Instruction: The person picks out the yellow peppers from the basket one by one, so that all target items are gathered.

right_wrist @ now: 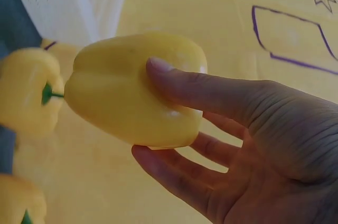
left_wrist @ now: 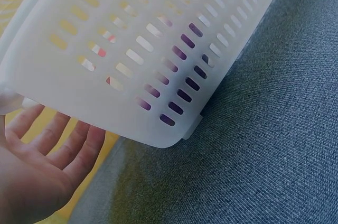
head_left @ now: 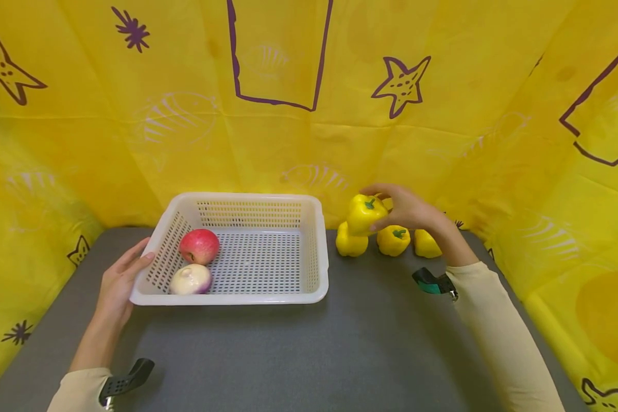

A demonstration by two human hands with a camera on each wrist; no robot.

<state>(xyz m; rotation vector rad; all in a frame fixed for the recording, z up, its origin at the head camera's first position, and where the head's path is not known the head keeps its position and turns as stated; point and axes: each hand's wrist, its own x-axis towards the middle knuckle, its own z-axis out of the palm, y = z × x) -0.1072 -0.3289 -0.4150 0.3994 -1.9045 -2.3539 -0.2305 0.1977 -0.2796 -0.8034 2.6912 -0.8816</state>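
A white plastic basket (head_left: 268, 298) sits on the grey table, with a red apple (head_left: 199, 246) and a white and purple turnip (head_left: 191, 279) in its left part. My left hand (head_left: 117, 281) holds the basket's left side, thumb at the rim and fingers along the outer wall (left_wrist: 79, 86). To the right of the basket, my right hand (head_left: 409, 207) grips a yellow bell pepper (head_left: 364, 214) between thumb and fingers. In the right wrist view that pepper (right_wrist: 121, 86) is held sideways, its green stem pointing left.
Below the held pepper, more yellow peppers stand in a row on the table: one at the left (head_left: 351, 241), one in the middle (head_left: 393, 240), one partly behind the right wrist (head_left: 426, 245). A yellow patterned cloth (head_left: 268, 143) closes off the back and sides.
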